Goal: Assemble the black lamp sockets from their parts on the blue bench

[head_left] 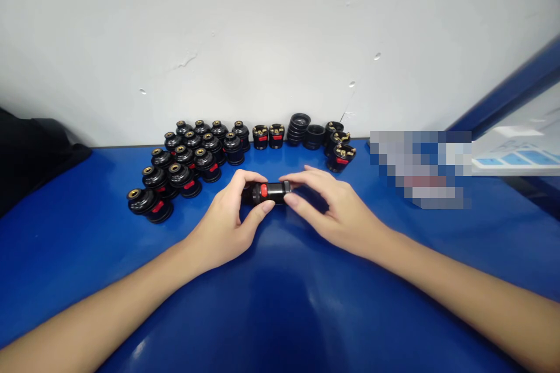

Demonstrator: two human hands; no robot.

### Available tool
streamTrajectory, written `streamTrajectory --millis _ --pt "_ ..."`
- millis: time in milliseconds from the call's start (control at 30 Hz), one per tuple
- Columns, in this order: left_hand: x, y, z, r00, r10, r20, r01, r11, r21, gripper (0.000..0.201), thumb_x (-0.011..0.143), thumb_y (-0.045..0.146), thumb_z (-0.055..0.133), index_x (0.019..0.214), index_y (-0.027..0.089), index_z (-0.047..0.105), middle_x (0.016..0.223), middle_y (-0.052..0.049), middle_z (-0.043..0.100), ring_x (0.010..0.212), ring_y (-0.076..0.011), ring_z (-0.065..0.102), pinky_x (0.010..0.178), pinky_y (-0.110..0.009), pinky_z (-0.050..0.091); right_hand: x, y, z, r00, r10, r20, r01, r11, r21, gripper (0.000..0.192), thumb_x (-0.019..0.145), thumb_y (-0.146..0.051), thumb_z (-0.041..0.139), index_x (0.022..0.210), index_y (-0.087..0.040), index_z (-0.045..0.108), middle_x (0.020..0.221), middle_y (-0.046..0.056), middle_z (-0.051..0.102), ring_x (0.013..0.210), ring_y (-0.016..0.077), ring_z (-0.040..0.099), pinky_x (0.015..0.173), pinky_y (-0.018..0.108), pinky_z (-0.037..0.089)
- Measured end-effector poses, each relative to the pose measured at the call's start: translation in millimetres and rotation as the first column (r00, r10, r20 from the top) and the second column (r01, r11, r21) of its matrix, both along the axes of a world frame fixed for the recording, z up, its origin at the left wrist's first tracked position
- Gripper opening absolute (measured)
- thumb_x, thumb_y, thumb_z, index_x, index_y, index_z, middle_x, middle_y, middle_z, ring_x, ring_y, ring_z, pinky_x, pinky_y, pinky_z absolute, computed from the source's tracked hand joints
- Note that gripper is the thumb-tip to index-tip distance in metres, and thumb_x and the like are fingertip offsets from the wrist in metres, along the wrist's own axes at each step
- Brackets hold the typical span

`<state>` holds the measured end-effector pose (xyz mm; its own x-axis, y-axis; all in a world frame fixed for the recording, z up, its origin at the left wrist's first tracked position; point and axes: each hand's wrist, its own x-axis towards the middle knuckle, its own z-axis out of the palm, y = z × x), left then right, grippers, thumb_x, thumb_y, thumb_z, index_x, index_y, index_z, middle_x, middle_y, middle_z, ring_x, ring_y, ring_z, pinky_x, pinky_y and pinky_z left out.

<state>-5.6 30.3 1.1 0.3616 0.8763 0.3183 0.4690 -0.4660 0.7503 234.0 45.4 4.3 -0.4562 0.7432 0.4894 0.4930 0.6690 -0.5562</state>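
Between my two hands a black lamp holder (275,193) with a red switch lies on its side, just above or on the blue table. My left hand (231,218) is closed round its left part, thumb below and fingers above, hiding that end. My right hand (336,204) pinches a black ring (287,187) at the right end of the same holder. To the left stand several lamp holders (188,180) with domed caps and brass tops. Behind my hands are two uncapped lamp holder bodies (268,136) showing brass contacts.
Black threaded rings (299,129) are stacked by the wall (280,41), beside a lower ring stack (314,137). More uncapped bodies (342,157) stand right of them. A pixelated patch (424,169) covers something on the blue table (280,303). Dark cloth (39,151) lies at far left.
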Motion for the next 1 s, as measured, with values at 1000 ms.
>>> streamTrajectory --millis 1000 --pt "0.0 -0.5 3.2 1.000 0.007 -0.027 -0.007 1.000 -0.003 0.020 0.110 0.034 0.058 0.126 0.024 0.055 0.101 -0.001 0.068 0.082 -0.0156 0.065 0.075 -0.030 0.050 0.2 -1.8 0.4 0.992 0.090 -0.089 -0.076 0.987 0.143 0.022 0.103 -0.024 0.074 0.124 -0.018 0.070 0.118 0.009 0.079 0.109 0.0219 0.077 0.099 0.034 0.064"
